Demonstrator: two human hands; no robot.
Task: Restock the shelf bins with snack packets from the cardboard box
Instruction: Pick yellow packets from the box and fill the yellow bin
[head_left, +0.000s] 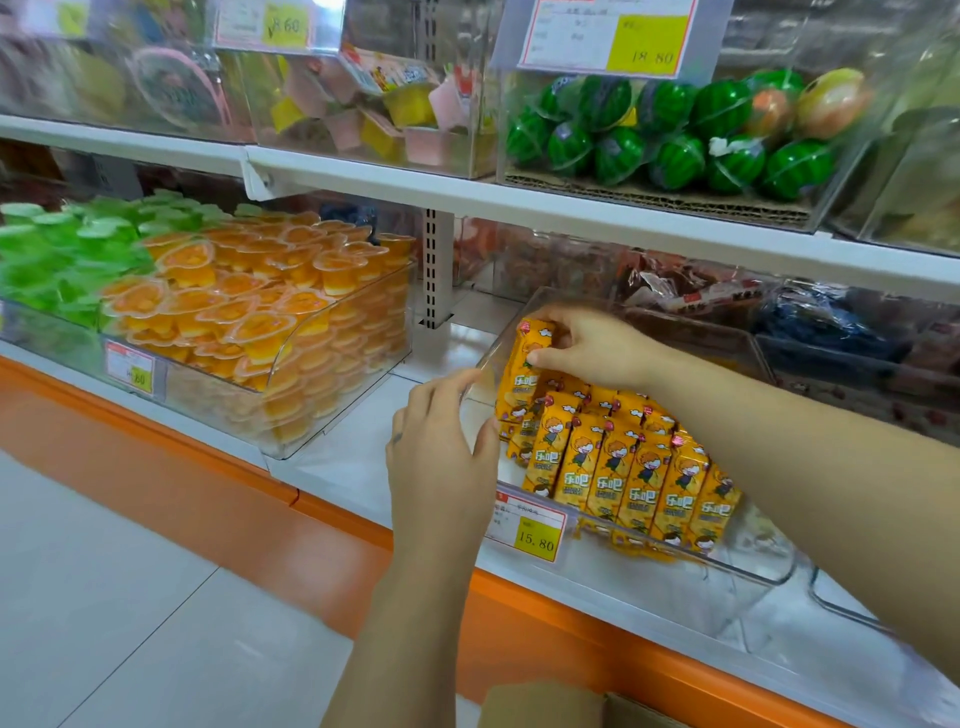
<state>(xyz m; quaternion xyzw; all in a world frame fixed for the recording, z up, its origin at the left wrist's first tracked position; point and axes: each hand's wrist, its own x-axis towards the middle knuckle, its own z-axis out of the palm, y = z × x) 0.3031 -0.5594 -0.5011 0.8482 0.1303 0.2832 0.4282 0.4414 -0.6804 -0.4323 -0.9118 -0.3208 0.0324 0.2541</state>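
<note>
The white shelf (332, 467) is carrying a clear bin (769, 571) that is sitting tilted toward the aisle, probably so the stock faces the shopper and the price tag (527, 525) on its near left corner stays readable. The cardboard box (545, 706) is showing only as a corner at the near edge of the view, below the shelf, within reach for the next pick. Inside the bin, orange snack packets (639, 483) are standing upright in tight rows along the near side, leaving room at the far left. The left hand (436, 441) is gripping the bin's left wall, thumb apparently on the inner side and fingers on the outer, which looks like a way of steadying the bin while it is being filled. The right hand (587, 348) is reaching over the rows from the right, its grip closing on one snack packet (524, 364) with thumb and curled fingers. That packet is sitting upright at the far left of the bin, just left of the grip and against the wall the left hand is steadying.
</note>
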